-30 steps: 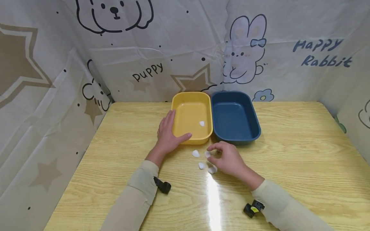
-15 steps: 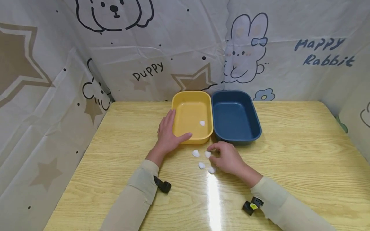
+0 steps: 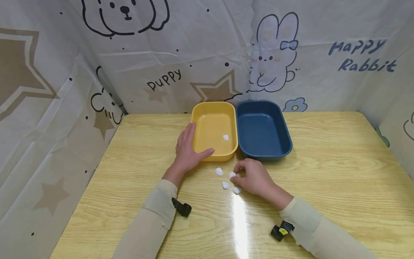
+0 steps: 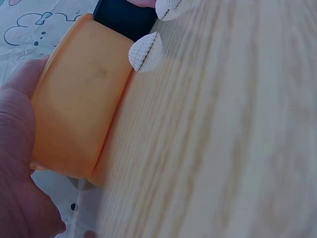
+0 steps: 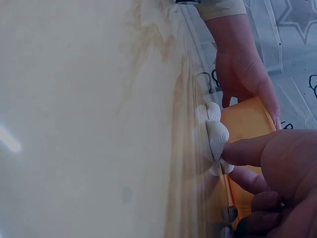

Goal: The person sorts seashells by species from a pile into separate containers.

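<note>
My right hand (image 3: 253,176) pinches a small white seashell (image 3: 232,175) between thumb and index finger, low over the table. Around it lie more white shells: one (image 3: 219,171) near the yellow bin, one (image 3: 225,185) closer to me and one (image 3: 237,190) right by the thumb. The right wrist view shows ribbed shells (image 5: 217,136) close by the thumb. My left hand (image 3: 188,149) rests on the near left corner of the yellow bin (image 3: 215,157), fingers straight along its side, thumb over the front rim. Inside that bin lies another white shell (image 3: 225,137).
A dark blue bin (image 3: 264,154) stands against the yellow bin's right side. Two small dark things (image 5: 229,214) sit under my right hand in its wrist view. A printed cloth (image 3: 213,43) walls the wooden table (image 3: 323,162) at back and sides.
My right thumb and index finger have closed on the white shell and drawn it slightly towards me. My left hand and the bins stay put.
</note>
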The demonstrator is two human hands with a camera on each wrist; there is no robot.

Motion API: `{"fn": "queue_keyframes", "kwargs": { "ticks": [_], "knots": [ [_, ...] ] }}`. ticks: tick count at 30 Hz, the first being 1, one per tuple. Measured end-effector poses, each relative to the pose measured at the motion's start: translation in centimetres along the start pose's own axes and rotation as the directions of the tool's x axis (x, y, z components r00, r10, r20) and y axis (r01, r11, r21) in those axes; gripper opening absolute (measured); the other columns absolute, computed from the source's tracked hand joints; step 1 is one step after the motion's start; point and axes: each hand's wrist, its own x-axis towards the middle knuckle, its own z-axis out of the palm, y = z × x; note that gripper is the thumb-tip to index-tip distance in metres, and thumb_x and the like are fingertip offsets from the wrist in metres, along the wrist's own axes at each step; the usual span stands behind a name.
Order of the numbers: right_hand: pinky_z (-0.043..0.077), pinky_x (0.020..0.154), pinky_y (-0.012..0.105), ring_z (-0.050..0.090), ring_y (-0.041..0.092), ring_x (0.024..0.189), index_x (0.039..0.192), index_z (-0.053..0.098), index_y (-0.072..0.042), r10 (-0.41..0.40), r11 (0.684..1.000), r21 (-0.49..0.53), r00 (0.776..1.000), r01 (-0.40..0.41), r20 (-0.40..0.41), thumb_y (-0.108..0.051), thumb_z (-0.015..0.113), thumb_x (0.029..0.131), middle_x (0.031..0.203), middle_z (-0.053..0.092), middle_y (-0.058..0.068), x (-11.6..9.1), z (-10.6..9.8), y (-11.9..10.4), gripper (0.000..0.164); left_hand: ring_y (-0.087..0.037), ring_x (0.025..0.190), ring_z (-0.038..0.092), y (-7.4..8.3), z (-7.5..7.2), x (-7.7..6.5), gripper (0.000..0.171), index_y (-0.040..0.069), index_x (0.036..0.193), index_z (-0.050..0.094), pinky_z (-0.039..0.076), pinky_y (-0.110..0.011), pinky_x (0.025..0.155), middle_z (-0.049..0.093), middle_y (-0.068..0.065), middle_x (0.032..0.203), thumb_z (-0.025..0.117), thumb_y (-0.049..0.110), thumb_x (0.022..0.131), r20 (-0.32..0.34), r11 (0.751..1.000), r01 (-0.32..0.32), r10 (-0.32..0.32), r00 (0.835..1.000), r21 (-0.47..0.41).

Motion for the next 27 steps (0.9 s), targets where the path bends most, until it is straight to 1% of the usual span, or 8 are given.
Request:
{"fn": "queue_keyframes", "kwargs": {
  "ticks": [3,6,10,13,17,20,27],
  "knots": [
    [0.048,0.075,0.039,0.057,0.017,0.081,0.081,0.071,-0.018,0.017,1.0,-0.009,1.0,-0.017,0.003,-0.029,0.087,0.078,0.084,0.06,-0.004,-0.07,0.06,-0.06,0.019,-0.032,0.149,0.005,0.05,-0.07,-0.05,0.115,0.026,0.162,0.006,0.009,-0.058,0.113,0.006,0.003,0.166,0.074,0.063,0.077,0.002,1.0,0.0,0.0,1.0,-0.006],
    [0.048,0.077,0.04,0.058,0.018,0.084,0.084,0.072,-0.017,0.018,1.0,-0.006,1.0,-0.018,0.006,-0.031,0.087,0.077,0.086,0.061,-0.004,-0.07,0.13,-0.1,0.022,-0.033,0.148,0.005,-0.03,-0.04,-0.02,0.115,0.026,0.162,0.006,0.009,-0.058,0.113,0.006,0.003,0.166,0.074,0.063,0.078,-0.001,1.0,-0.005,0.005,1.0,-0.01],
    [0.048,0.082,0.042,0.059,0.02,0.089,0.091,0.073,-0.015,-0.011,1.0,-0.002,1.0,0.011,0.009,-0.028,0.087,0.077,0.092,0.063,-0.002,-0.03,0.18,-0.15,0.024,-0.032,0.149,0.006,-0.32,0.11,0.09,0.115,0.026,0.162,0.006,0.009,-0.058,0.113,0.006,0.004,0.166,0.074,0.063,0.078,-0.01,1.0,-0.012,0.012,1.0,-0.007],
    [0.048,0.081,0.042,0.058,0.02,0.089,0.093,0.073,-0.014,-0.022,1.0,-0.003,0.999,0.023,0.027,-0.024,0.086,0.078,0.093,0.062,-0.002,0.0,0.2,-0.22,0.023,-0.032,0.149,0.006,-0.4,0.16,0.13,0.115,0.026,0.162,0.006,0.009,-0.058,0.113,0.007,0.004,0.166,0.074,0.063,0.077,-0.014,1.0,-0.015,0.015,1.0,-0.006],
    [0.047,0.078,0.04,0.056,0.018,0.084,0.093,0.072,-0.014,-0.022,1.0,-0.01,0.998,0.023,0.059,-0.022,0.084,0.079,0.09,0.059,-0.003,0.06,0.18,-0.36,0.02,-0.034,0.148,0.007,-0.38,0.17,0.13,0.115,0.025,0.162,0.007,0.01,-0.059,0.113,0.007,0.003,0.166,0.074,0.063,0.077,-0.018,1.0,-0.022,0.022,1.0,-0.007],
    [0.047,0.078,0.04,0.056,0.018,0.084,0.092,0.071,-0.014,-0.021,1.0,-0.019,0.997,0.022,0.074,-0.022,0.083,0.08,0.089,0.057,-0.003,0.09,0.18,-0.41,0.019,-0.035,0.148,0.007,-0.37,0.18,0.13,0.115,0.026,0.162,0.007,0.01,-0.059,0.113,0.007,0.003,0.166,0.074,0.064,0.077,-0.016,1.0,-0.025,0.025,1.0,-0.011],
    [0.047,0.079,0.04,0.056,0.018,0.085,0.09,0.07,-0.015,-0.008,1.0,-0.03,0.997,0.01,0.081,-0.024,0.084,0.08,0.089,0.057,-0.004,0.13,0.21,-0.39,0.019,-0.034,0.148,0.006,-0.39,0.18,0.13,0.115,0.026,0.162,0.007,0.01,-0.059,0.113,0.006,0.004,0.166,0.073,0.065,0.077,-0.012,1.0,-0.022,0.022,1.0,-0.015]
  ]
}}
